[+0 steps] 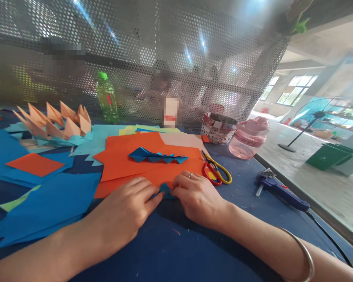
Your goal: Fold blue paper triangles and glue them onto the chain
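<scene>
My left hand [125, 209] and my right hand [198, 199] meet at a small folded piece of blue paper [165, 190], pinching it between their fingertips. Both rest on a sheet of orange paper [153, 158]. A folded blue zigzag strip [157, 156] lies on that sheet, just beyond my fingers. To the right of my right hand are scissors with red and yellow handles [214, 170]. A ring and a metal bangle [302, 254] sit on my right hand and wrist. Large blue paper sheets [44, 203] lie to the left of my left hand.
A peach and teal folded paper crown [53, 125] stands at the far left. A green bottle [106, 98], patterned cup [218, 128] and pink jar [248, 138] stand by a perforated metal screen [194, 51]. A corded glue gun [279, 192] lies at right, near the table edge.
</scene>
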Available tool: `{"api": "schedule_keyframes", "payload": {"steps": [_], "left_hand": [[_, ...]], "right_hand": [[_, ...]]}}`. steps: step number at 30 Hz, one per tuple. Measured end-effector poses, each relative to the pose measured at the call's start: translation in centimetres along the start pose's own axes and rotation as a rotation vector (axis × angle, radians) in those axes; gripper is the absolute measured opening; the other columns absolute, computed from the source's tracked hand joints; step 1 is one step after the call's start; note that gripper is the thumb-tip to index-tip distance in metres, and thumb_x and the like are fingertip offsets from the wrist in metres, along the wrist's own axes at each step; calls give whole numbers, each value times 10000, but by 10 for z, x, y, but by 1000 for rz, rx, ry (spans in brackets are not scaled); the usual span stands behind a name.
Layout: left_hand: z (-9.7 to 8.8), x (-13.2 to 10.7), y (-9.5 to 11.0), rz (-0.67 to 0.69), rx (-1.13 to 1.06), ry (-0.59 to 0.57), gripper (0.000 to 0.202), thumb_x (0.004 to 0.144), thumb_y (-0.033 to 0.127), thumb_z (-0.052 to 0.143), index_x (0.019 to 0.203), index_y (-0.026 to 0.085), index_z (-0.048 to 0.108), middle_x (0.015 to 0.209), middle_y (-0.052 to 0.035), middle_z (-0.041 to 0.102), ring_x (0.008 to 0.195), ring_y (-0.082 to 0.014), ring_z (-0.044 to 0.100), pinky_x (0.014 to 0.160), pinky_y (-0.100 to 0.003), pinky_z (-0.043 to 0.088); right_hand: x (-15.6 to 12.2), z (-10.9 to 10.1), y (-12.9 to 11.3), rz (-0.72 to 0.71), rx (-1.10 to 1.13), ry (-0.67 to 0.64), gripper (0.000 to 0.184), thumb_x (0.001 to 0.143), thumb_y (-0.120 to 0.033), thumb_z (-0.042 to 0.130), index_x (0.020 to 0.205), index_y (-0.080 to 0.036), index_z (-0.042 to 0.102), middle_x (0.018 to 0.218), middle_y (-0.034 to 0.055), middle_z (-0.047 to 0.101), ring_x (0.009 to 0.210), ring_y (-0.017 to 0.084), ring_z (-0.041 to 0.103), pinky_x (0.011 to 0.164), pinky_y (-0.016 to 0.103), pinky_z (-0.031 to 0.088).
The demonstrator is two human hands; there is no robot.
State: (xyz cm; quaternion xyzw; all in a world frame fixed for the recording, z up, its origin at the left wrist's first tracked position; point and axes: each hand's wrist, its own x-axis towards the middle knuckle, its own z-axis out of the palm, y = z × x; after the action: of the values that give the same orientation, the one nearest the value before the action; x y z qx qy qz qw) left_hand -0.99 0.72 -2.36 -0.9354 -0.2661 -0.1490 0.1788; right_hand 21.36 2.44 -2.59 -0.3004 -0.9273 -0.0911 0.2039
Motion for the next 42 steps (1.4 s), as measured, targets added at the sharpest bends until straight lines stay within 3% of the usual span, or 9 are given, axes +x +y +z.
{"api": "schedule_keyframes", "payload": {"steps": [6, 15, 21, 25, 29, 34, 38, 42], "left_hand": [[-1, 0, 2, -6, 31, -20, 432, 746, 6, 455, 1083, 153, 680, 946, -106, 694, 898, -270, 599, 850, -427, 478], [0, 6, 4, -77, -25, -23, 464, 716, -35, 435, 1041, 183, 686, 889, -89, 655, 840, -248, 586, 752, -393, 483], [-2, 6, 5, -126, -119, -36, 385, 771, -31, 412, 919, 164, 710, 854, -94, 649, 837, -257, 581, 756, -405, 481], [0, 2, 5, -131, -132, -14, 455, 734, -65, 387, 963, 151, 715, 870, -97, 666, 837, -254, 583, 759, -401, 480], [1, 0, 1, -144, -167, 4, 488, 772, -46, 379, 1057, 170, 710, 924, -91, 678, 868, -236, 598, 788, -383, 486], [-9, 4, -2, -218, -238, -56, 468, 782, -26, 413, 1007, 235, 731, 907, -54, 675, 841, -194, 620, 745, -313, 494], [-13, 9, -5, -225, -281, -22, 482, 806, -29, 385, 970, 251, 742, 879, -34, 683, 825, -169, 632, 725, -280, 505], [-16, 13, -14, -212, -319, -31, 527, 807, -43, 366, 1049, 252, 729, 891, -29, 702, 846, -160, 638, 741, -273, 513]], "right_hand": [[2, -3, -2, -12, -41, -18, 226, 824, -41, 503, 717, -162, 660, 813, 69, 626, 755, 174, 525, 634, 283, 429], [1, -3, -1, 19, 31, 13, 257, 829, -28, 474, 747, -160, 679, 802, 63, 629, 722, 162, 530, 640, 269, 434], [1, -3, 1, 27, 42, 12, 233, 795, -25, 499, 773, -168, 682, 804, 56, 634, 706, 154, 531, 643, 261, 429], [3, -3, 0, 34, 20, -23, 231, 797, -30, 506, 772, -168, 689, 807, 56, 633, 724, 161, 542, 650, 269, 434], [3, -3, -1, 39, 4, -43, 202, 796, -40, 538, 773, -173, 689, 816, 51, 628, 747, 165, 550, 654, 270, 440], [4, -3, 2, 26, -19, -62, 171, 790, -59, 564, 757, -182, 680, 833, 46, 640, 776, 167, 565, 659, 269, 449], [10, -20, 10, 27, -61, -45, 176, 783, -58, 550, 726, -171, 672, 775, 53, 656, 778, 185, 578, 682, 293, 465], [3, -64, 19, 271, -102, 67, 260, 830, -32, 484, 851, -165, 707, 900, 82, 702, 869, 206, 618, 767, 308, 486]]}}
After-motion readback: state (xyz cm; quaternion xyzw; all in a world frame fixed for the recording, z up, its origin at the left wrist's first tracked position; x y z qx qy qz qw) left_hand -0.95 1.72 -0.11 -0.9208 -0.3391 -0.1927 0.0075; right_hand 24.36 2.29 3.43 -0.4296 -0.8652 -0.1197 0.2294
